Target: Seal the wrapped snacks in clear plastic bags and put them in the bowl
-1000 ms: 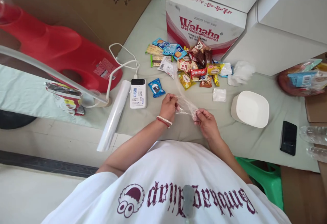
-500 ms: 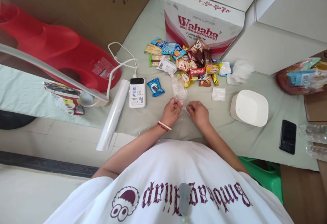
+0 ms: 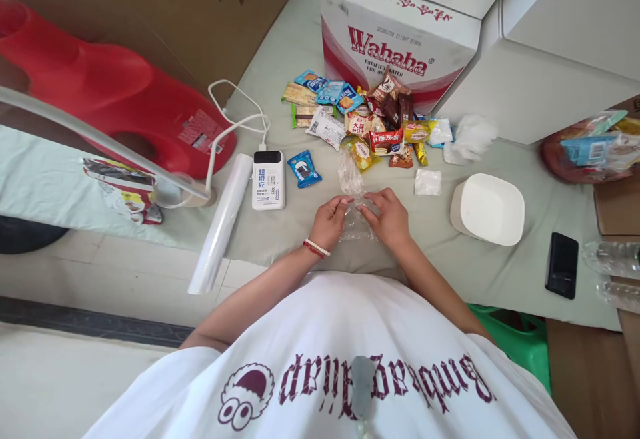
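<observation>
Between my two hands a crumpled clear plastic bag [image 3: 351, 175] lies stretched, its upper part toward the snacks and its thin loose end toward my body. My left hand [image 3: 329, 222] pinches the bag's left side, fingers closed. On the other side my right hand [image 3: 387, 219] grips the same film between thumb and fingers. Just beyond the bag is a heap of wrapped snacks, among them a red snack packet [image 3: 387, 142] and a yellow one [image 3: 361, 152]. A blue snack packet [image 3: 305, 169] lies apart to the left. To the right sits a small folded white packet [image 3: 428, 183].
A white power bank [image 3: 269, 182] with a cable and a roll of clear film [image 3: 221, 225] lie left. At right are a white plastic bowl [image 3: 487, 211], a black phone [image 3: 562, 265] and clear bottles [image 3: 613, 258]. A Wahaha carton [image 3: 397, 39] stands behind the snacks.
The clear bag's loose end has spread out wider below my hands. My left hand has shifted slightly left and down, and my right fingers have moved a little along the film.
</observation>
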{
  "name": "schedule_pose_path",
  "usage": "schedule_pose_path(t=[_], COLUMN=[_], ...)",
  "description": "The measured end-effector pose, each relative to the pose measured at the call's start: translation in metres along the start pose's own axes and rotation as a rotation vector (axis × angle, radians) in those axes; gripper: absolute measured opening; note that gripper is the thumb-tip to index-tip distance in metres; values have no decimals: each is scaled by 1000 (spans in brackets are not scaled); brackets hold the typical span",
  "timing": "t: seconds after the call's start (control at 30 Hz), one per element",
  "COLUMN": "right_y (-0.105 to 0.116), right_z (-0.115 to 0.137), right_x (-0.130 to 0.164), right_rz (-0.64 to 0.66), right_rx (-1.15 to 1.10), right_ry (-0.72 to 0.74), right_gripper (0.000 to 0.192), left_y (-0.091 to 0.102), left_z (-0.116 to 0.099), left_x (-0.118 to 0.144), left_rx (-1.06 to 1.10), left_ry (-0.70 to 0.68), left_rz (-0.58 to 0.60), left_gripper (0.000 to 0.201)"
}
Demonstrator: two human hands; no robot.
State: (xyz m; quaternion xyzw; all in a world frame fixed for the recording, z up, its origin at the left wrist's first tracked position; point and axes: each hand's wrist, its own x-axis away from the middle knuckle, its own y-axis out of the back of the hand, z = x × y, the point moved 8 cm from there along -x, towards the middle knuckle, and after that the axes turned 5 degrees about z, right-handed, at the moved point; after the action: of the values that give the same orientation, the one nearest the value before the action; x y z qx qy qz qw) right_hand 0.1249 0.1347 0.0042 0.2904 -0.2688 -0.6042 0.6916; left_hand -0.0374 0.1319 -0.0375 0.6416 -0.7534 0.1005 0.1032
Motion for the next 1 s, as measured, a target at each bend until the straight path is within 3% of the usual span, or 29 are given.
schedule_pose_path(t=[0.13, 0.27, 0.37, 0.43, 0.53, 0.63, 0.7, 0.8, 0.87, 0.93, 1.0], right_y=[-17, -6, 10, 21, 26, 25, 25, 25, 28, 33, 40], right_z=[-12, -44, -62, -69, -73, -64, -54, -41, -39, -45, -54], right_x=[-18, -14, 1, 11, 22, 24, 21, 17, 17, 21, 29], right_rz=[38, 62, 90, 76, 72, 88, 99, 136, 144, 116, 69], right_rx=[-134, -576, -770, -810, -767, -669, -608, -563, -559, -546, -527], right_ry=[-18, -199, -297, -320, -323, -228, -137, -59, -76, -136, -199], right_gripper=[16, 28, 35, 37, 37, 32, 30, 29, 31, 33, 35], left_y=[10, 33, 46, 51, 56, 48, 35, 8, -7, -13, -6], left_z=[5, 16, 17, 11, -17, -53, -65, -58, -45, -36, -34], left_x=[0, 3, 7, 11, 20, 25, 17, -10, -27, -37, -39], left_rx=[25, 138, 136, 0, -400, -731, -821, -845, -812, -731, -620], left_ry=[37, 134, 131, 88, -98, -317, -362, -276, -190, -172, -208], left_rz=[-24, -106, -100, -63, -57, -109, -99, 1, 80, 72, -18], left_gripper=[56, 56, 54, 54, 54, 58, 60, 54, 30, 24, 27])
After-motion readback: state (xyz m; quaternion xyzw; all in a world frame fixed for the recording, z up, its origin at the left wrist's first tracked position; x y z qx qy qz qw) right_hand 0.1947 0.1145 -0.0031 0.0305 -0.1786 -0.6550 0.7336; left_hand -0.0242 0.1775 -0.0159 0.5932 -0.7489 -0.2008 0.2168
